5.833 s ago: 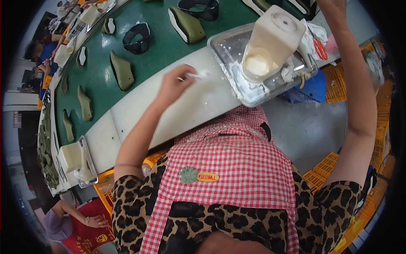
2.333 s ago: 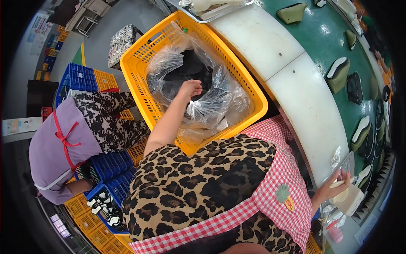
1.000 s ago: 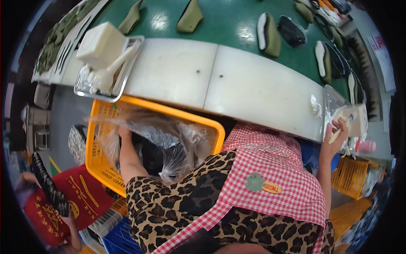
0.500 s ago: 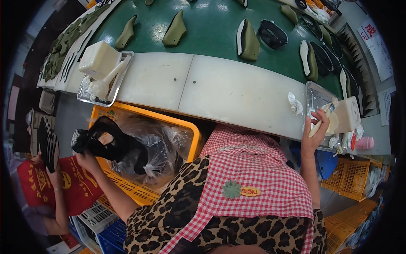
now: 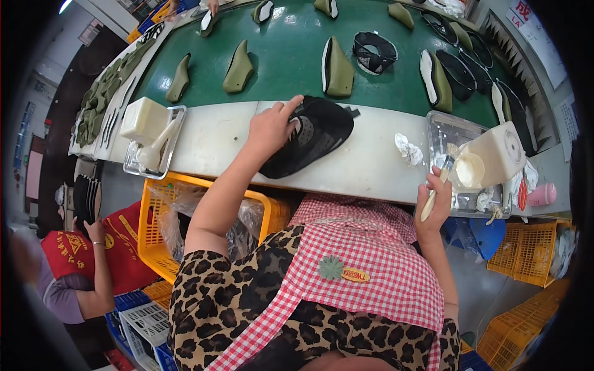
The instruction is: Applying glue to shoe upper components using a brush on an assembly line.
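My left hand (image 5: 270, 128) is closed on the edge of a black mesh shoe upper (image 5: 318, 139), which lies on the white worktop (image 5: 377, 142). Its opening partly shows beside my fingers. In my right hand (image 5: 435, 213) is a brush (image 5: 428, 206) with a pale handle, gripped between the fingers. The bristles point up, next to the mouth of a cream plastic container (image 5: 504, 151) of white paste. That container lies tilted over a clear tray (image 5: 442, 133) at the right. Crumpled white tissue (image 5: 409, 149) sits left of the tray.
A green surface (image 5: 284, 62) beyond the worktop carries several olive shoe lasts (image 5: 239, 68) and black uppers (image 5: 375, 53). Another tray (image 5: 176, 142) with a cream container (image 5: 144, 119) stands at left. Below is a yellow crate (image 5: 154, 238). A co-worker (image 5: 93, 272) holds black pieces at far left.
My left hand has lifted the black upper from above the yellow crate onto the worktop. My right hand still holds the brush near the container. The lasts on the green surface have shifted in view.
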Available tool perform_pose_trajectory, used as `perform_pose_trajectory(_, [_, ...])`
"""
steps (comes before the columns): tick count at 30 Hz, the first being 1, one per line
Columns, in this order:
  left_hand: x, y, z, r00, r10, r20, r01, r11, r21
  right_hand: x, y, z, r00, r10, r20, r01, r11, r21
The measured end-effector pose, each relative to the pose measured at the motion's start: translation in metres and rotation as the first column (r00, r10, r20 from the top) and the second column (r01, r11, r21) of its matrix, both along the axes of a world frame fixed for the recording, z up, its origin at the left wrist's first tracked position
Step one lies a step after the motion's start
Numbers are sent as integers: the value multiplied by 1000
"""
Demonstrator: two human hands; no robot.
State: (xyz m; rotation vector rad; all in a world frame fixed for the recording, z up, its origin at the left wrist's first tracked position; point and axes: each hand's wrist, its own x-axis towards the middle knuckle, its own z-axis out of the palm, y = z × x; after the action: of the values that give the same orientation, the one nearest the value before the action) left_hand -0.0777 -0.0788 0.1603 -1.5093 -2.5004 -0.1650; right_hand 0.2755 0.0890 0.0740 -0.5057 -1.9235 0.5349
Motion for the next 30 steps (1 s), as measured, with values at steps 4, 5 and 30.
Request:
perform_pose_trajectory(4, [2,-8,1,948,-251,-195,275,955,109,-6,0,12,999,33,20,-33,999,-6])
perform_pose_trajectory(5, [1,-12,5,951,-248,-185,270,957,105,-12,3,14,999,50,22,-50,999,14])
perform_pose_trajectory(30, [44,-23,98,744,-370,557,135,899,417,-161,-14,91,956,292,-40,-281,944,172])
